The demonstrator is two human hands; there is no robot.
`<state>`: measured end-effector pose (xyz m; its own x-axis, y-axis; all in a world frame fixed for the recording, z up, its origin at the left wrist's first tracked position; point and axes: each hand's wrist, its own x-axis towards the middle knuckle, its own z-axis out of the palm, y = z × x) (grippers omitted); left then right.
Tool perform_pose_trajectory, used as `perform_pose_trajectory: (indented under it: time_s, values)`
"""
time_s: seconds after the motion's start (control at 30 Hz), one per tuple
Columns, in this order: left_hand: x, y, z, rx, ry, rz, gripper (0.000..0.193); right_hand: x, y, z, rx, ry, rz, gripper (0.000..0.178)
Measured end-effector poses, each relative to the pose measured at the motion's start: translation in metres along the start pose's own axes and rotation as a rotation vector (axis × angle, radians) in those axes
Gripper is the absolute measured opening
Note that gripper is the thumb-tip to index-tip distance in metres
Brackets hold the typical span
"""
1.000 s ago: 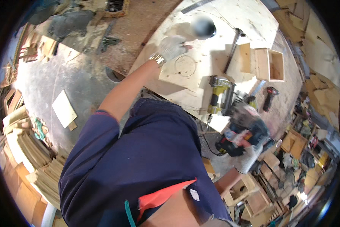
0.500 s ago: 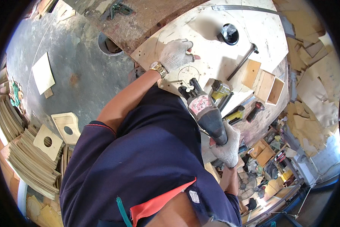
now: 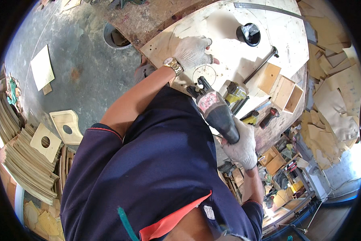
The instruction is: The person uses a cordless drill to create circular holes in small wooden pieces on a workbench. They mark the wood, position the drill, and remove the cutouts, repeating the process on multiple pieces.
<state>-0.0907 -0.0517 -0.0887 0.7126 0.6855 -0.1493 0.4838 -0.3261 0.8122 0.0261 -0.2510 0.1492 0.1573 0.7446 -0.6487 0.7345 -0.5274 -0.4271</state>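
Note:
My left hand (image 3: pixel 194 53), in a white knit glove with a gold watch at the wrist, rests over the pale plywood board (image 3: pixel 164 44), fingers apart and holding nothing. Just below its fingertips a circle is drawn on the board. My right hand (image 3: pixel 243 146), gloved too, is closed round the rear end of a black power tool (image 3: pixel 220 120) with a worn red-and-white label. The tool's two-pronged front lies at the drawn circle's near edge; whether it touches the board I cannot tell. Beside it lies a yellow-green and black tool (image 3: pixel 235 93).
A hammer (image 3: pixel 261 64), a small wooden box (image 3: pixel 286 94), a black cup (image 3: pixel 248 34) and a steel ruler (image 3: pixel 268 9) are on the board. Near its right edge lies a red-and-black tool (image 3: pixel 270 117). Stacked panels (image 3: pixel 30 164) stand at left; wood scraps (image 3: pixel 329 80) pile up at right.
My left hand has shifted slightly right and up, its fingers now spread wider. The power tool, still in my right hand, has moved a little left and up in the picture.

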Motion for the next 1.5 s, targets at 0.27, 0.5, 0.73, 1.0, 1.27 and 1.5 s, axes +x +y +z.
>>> perform_pose_trajectory:
  time_s: [0.27, 0.5, 0.73, 1.0, 1.27, 1.5]
  values:
    - [-0.001, -0.007, 0.009, -0.002, 0.055, 0.011, 0.072, 0.030, 0.007, 0.001, -0.025, -0.161, -0.025, 0.037]
    - [0.001, -0.008, 0.008, 0.024, 0.036, -0.004, 0.073, 0.037, 0.011, -0.005, -0.094, -0.200, -0.103, 0.037]
    - [0.003, -0.004, 0.008, 0.045, -0.003, -0.043, 0.073, 0.039, 0.007, -0.006, -0.097, -0.210, -0.071, 0.036]
    - [0.003, -0.003, 0.011, 0.041, 0.030, -0.041, 0.073, 0.033, 0.007, 0.002, -0.052, -0.162, -0.029, 0.037]
    - [0.003, -0.003, 0.010, 0.019, 0.009, -0.075, 0.073, 0.027, 0.000, 0.012, 0.029, -0.093, 0.013, 0.040]
    - [0.004, -0.008, 0.015, 0.011, 0.035, -0.037, 0.072, 0.022, 0.002, 0.022, 0.051, -0.045, 0.035, 0.047]
